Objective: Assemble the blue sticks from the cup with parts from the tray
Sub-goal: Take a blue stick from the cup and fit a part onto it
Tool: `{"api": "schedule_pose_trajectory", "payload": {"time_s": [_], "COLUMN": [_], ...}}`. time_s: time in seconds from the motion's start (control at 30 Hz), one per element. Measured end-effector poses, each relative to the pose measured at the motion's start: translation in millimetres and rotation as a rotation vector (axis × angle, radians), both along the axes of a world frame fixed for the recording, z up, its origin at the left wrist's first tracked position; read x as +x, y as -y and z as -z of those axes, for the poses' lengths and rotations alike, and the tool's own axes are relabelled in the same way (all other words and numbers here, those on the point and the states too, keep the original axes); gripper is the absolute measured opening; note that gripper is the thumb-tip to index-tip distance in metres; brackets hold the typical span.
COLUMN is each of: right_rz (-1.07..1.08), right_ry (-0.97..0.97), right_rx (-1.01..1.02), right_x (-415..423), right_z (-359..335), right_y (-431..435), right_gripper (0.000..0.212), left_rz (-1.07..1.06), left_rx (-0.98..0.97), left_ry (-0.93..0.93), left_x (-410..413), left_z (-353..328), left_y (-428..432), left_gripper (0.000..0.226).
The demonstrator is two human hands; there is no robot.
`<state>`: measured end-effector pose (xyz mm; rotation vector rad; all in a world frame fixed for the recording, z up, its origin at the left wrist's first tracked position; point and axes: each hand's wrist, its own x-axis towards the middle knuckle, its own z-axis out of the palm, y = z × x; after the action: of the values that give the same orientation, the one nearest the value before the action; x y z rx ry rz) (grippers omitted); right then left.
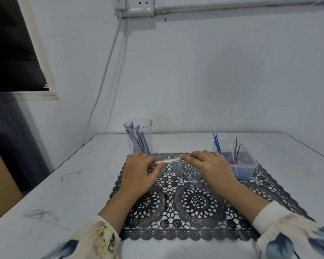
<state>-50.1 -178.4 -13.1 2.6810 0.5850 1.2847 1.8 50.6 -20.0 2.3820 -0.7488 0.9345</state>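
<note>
Cup (138, 136) holds blue sticks (138, 142); tray (245, 170) holds parts; both hands' fingers (158, 167) pinch a clear tube (168, 161).

White tabletop and its load

The white tabletop (45, 193) carries a black lace mat (195, 202) at centre. A clear cup (138, 139) stands at the mat's 11 o'clock corner, a clear tray (245, 169) at 2 o'clock

Landmark – mat (195, 202) on table (64, 184) | cup (138, 137) at mat's far-left corner, sticks (138, 143) inside | tray (247, 169) on far-right corner | tube (168, 161) over mat's far edge – between both.
</note>
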Motion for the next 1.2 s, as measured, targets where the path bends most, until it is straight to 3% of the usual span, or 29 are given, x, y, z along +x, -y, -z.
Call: {"api": "schedule_pose_trajectory", "payload": {"time_s": [0.2, 0.37, 0.43, 0.93, 1.2], "right_rz": [0.014, 0.137, 0.18, 0.099, -0.024], "right_ry": [0.012, 0.076, 0.095, 0.065, -0.047], "right_rx": [0.127, 0.255, 0.292, 0.369, 0.456], "right_x": [-0.7, 0.0, -0.6, -3.1, -9.6], "right_z": [2.1, 1.4, 0.2, -3.4, -3.2], "right_y": [-2.4, -1.7, -1.6, -5.7, -18.0], "right_gripper": [0.074, 0.031, 0.025, 0.022, 0.032], "left_rz": [0.005, 0.01, 0.009, 0.0, 0.01], "left_rx": [-0.006, -0.023, -0.022, -0.001, 0.019], "left_ry": [0.024, 0.084, 0.104, 0.134, 0.128], "left_x": [-1.7, -3.6, -4.8, -10.7, -12.0], "left_z": [-1.2, -3.5, -4.2, -8.7, -8.6], "left_y": [0.3, -0.9, -0.4, 2.1, 4.8], "left_gripper": [0.043, 0.039, 0.038, 0.035, 0.036]}}
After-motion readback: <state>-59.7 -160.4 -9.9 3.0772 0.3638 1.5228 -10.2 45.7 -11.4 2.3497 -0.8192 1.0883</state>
